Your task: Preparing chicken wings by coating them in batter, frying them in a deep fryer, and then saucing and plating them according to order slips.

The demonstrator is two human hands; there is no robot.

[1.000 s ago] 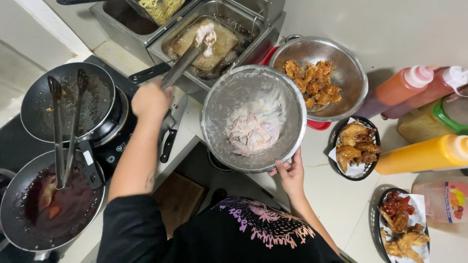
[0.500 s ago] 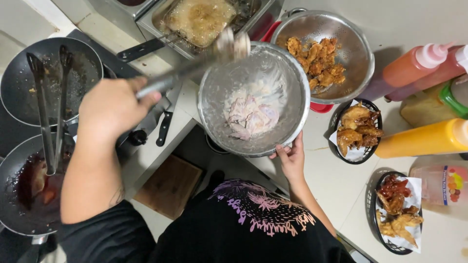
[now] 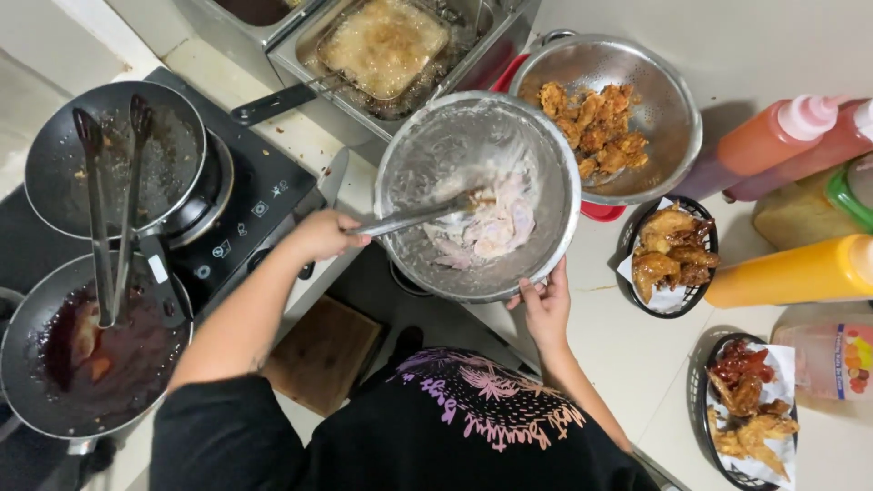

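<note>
Left hand (image 3: 323,235): clenched on metal tongs (image 3: 414,216), tips among pale battered chicken pieces (image 3: 491,227), possibly pinching 1. Right hand (image 3: 544,305): grasping near rim of steel mixing bowl (image 3: 427,155), held beside the fryer (image 3: 382,45). Adjacent: colander of fried chicken (image 3: 591,118), 2 pans (image 3: 114,164) on stove

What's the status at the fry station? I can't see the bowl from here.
Left hand gripping tongs, tips in battered chicken. Right hand holding steel bowl by near rim. Fryer basket bubbling behind; nothing blocking.
</note>
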